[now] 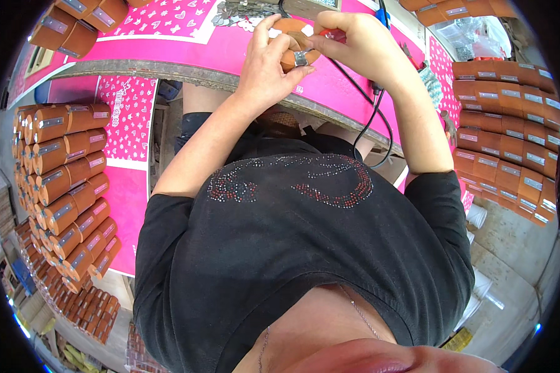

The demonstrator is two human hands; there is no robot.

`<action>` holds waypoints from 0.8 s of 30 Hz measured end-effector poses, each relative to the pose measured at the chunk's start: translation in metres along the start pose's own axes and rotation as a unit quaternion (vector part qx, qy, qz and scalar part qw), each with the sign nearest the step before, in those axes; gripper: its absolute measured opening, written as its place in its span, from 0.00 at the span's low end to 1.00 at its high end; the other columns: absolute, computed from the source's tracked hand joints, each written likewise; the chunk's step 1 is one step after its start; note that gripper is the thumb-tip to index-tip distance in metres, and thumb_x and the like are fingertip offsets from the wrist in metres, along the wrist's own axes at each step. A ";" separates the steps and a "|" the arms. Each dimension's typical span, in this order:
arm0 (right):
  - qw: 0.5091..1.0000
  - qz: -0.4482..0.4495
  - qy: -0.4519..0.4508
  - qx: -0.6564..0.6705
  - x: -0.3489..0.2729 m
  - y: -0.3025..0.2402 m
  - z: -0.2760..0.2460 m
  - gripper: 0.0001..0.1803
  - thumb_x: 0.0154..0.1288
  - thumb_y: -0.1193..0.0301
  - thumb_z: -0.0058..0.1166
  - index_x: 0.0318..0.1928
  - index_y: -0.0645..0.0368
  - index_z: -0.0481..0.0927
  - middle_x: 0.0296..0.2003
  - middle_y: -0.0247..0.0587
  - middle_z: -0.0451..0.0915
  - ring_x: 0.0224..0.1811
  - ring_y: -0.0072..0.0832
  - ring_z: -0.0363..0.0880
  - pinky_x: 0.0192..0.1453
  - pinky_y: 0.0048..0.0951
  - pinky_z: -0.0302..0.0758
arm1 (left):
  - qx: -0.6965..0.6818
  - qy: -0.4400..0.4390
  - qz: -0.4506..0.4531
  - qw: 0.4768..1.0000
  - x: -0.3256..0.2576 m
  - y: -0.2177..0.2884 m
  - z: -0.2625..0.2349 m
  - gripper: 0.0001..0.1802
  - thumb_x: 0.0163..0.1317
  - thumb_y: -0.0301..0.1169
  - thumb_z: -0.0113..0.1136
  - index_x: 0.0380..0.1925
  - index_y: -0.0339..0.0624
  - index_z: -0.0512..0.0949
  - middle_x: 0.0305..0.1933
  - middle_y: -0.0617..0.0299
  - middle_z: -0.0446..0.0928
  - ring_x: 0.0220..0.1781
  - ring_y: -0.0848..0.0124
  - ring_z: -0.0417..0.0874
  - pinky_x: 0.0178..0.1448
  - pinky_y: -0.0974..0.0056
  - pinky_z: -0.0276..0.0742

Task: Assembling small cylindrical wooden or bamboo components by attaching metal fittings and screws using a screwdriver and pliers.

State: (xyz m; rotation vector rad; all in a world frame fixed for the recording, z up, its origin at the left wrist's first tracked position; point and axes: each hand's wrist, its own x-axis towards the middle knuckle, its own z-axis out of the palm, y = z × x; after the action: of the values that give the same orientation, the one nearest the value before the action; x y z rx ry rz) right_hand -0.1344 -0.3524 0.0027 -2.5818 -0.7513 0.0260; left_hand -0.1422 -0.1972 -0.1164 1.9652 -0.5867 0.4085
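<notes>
Near the far edge of my view, my left hand (266, 69) steadies an orange-brown round piece (289, 26), with its fingers curled over the near side. A small shiny metal plate (300, 58) shows on the side of this piece facing me. My right hand (356, 45) is closed in a pinch at the right of the piece. Something small and red (335, 35) shows between its fingers; its kind is mostly hidden by the hand. Beyond the piece lies a heap of small silvery metal plates (246, 12) on the pink tabletop (221, 59).
Stacks of orange-brown cylinders (65, 146) with metal plates rise at the left, more cylinders (507, 127) at the right. A black cable (379, 115) loops off the wooden table edge (162, 69) beside my right forearm. Clear plastic bags (470, 36) sit at the far right.
</notes>
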 end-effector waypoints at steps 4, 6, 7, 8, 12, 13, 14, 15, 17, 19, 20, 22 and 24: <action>0.997 -0.005 0.042 -0.072 0.005 -0.012 0.005 0.13 0.55 0.63 0.61 0.31 0.61 0.76 0.20 0.46 0.77 0.22 0.36 0.77 0.27 0.29 0.72 | -0.014 -0.001 -0.005 1.000 0.001 0.001 -0.001 0.21 0.39 0.34 0.73 0.32 0.43 0.74 0.62 0.46 0.56 0.58 0.48 0.66 0.57 0.52 0.67; 0.994 -0.010 0.064 -0.092 0.007 -0.015 0.011 0.14 0.55 0.62 0.61 0.30 0.60 0.76 0.20 0.45 0.77 0.21 0.38 0.78 0.25 0.30 0.72 | -0.012 0.000 -0.008 1.000 0.000 0.000 -0.001 0.22 0.39 0.35 0.73 0.33 0.42 0.73 0.62 0.44 0.56 0.59 0.47 0.66 0.58 0.52 0.67; 0.987 -0.007 0.092 -0.129 0.007 -0.014 0.015 0.14 0.55 0.61 0.60 0.28 0.59 0.76 0.18 0.44 0.76 0.19 0.38 0.77 0.23 0.31 0.72 | -0.010 0.000 -0.008 1.000 0.000 0.000 0.000 0.22 0.38 0.35 0.73 0.33 0.42 0.73 0.62 0.43 0.56 0.60 0.46 0.65 0.58 0.52 0.67; 0.979 -0.004 0.120 -0.166 0.007 -0.013 0.019 0.15 0.55 0.60 0.60 0.25 0.58 0.75 0.16 0.42 0.75 0.18 0.39 0.76 0.21 0.32 0.71 | -0.012 0.000 -0.010 1.000 0.001 0.002 0.002 0.22 0.38 0.35 0.73 0.33 0.42 0.73 0.62 0.43 0.56 0.60 0.46 0.65 0.58 0.52 0.67; 0.955 -0.029 0.167 -0.244 0.010 -0.019 0.031 0.15 0.57 0.60 0.58 0.21 0.56 0.74 0.13 0.39 0.73 0.15 0.36 0.75 0.19 0.30 0.70 | 0.012 0.049 -0.028 0.998 0.001 0.008 0.005 0.25 0.38 0.34 0.73 0.36 0.43 0.72 0.60 0.39 0.56 0.60 0.45 0.65 0.58 0.52 0.68; 0.953 -0.050 0.190 -0.229 0.011 -0.017 0.032 0.14 0.56 0.63 0.58 0.20 0.56 0.73 0.13 0.39 0.72 0.15 0.35 0.75 0.19 0.29 0.70 | 0.017 0.056 -0.024 0.998 0.002 0.007 0.005 0.26 0.38 0.34 0.73 0.38 0.43 0.72 0.60 0.39 0.57 0.60 0.45 0.65 0.58 0.52 0.68; 0.951 -0.071 0.214 -0.213 0.013 -0.014 0.034 0.13 0.56 0.65 0.58 0.20 0.56 0.72 0.13 0.39 0.72 0.15 0.34 0.75 0.18 0.29 0.69 | 0.017 0.055 -0.027 0.998 0.002 0.006 0.006 0.26 0.38 0.34 0.73 0.38 0.43 0.72 0.60 0.39 0.57 0.60 0.45 0.65 0.58 0.52 0.68; 0.952 -0.070 0.211 -0.212 0.018 -0.006 0.038 0.13 0.56 0.65 0.58 0.20 0.56 0.72 0.13 0.39 0.72 0.15 0.34 0.75 0.18 0.29 0.69 | 0.018 0.032 -0.024 0.999 0.002 0.003 0.005 0.27 0.38 0.34 0.73 0.39 0.43 0.71 0.59 0.39 0.57 0.59 0.45 0.65 0.58 0.53 0.68; 0.873 -0.295 0.388 -0.022 0.030 0.007 0.043 0.12 0.52 0.73 0.55 0.17 0.57 0.67 0.11 0.42 0.69 0.13 0.39 0.73 0.17 0.34 0.69 | 0.020 0.008 -0.025 0.999 0.002 0.001 0.004 0.28 0.37 0.33 0.73 0.40 0.42 0.71 0.58 0.39 0.58 0.59 0.44 0.65 0.58 0.53 0.68; 0.925 -0.212 0.311 -0.049 0.019 -0.003 0.030 0.13 0.52 0.74 0.55 0.16 0.57 0.66 0.11 0.42 0.69 0.13 0.39 0.73 0.17 0.34 0.69 | 0.035 0.010 -0.004 0.999 0.002 0.000 0.004 0.31 0.37 0.31 0.72 0.45 0.42 0.70 0.57 0.44 0.60 0.59 0.48 0.66 0.59 0.56 0.69; 0.961 -0.127 0.233 -0.080 0.015 -0.007 0.024 0.13 0.52 0.75 0.55 0.16 0.57 0.66 0.11 0.42 0.69 0.13 0.38 0.72 0.17 0.34 0.68 | 0.033 0.008 -0.005 0.999 0.007 0.004 -0.001 0.31 0.37 0.31 0.72 0.45 0.42 0.70 0.57 0.44 0.60 0.59 0.48 0.66 0.59 0.56 0.69; 0.924 -0.229 0.307 -0.012 0.030 0.010 0.038 0.13 0.52 0.76 0.55 0.16 0.57 0.66 0.11 0.43 0.68 0.13 0.38 0.72 0.17 0.34 0.68 | -0.097 -0.106 -0.147 0.979 0.017 0.013 -0.015 0.28 0.38 0.28 0.70 0.43 0.40 0.71 0.58 0.44 0.59 0.56 0.48 0.68 0.59 0.53 0.67; 0.865 -0.328 0.376 0.057 0.029 0.017 0.039 0.14 0.51 0.77 0.56 0.16 0.57 0.65 0.11 0.43 0.68 0.12 0.38 0.72 0.16 0.34 0.67 | -0.103 -0.106 -0.103 0.984 0.017 0.003 -0.012 0.31 0.38 0.30 0.71 0.45 0.40 0.70 0.58 0.43 0.58 0.56 0.47 0.67 0.59 0.53 0.66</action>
State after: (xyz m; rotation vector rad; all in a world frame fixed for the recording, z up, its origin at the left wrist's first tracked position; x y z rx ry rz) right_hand -0.1061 -0.3341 -0.0365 -1.8382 -1.1830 -1.0390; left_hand -0.1304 -0.1918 -0.1002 1.8572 -0.5298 0.0087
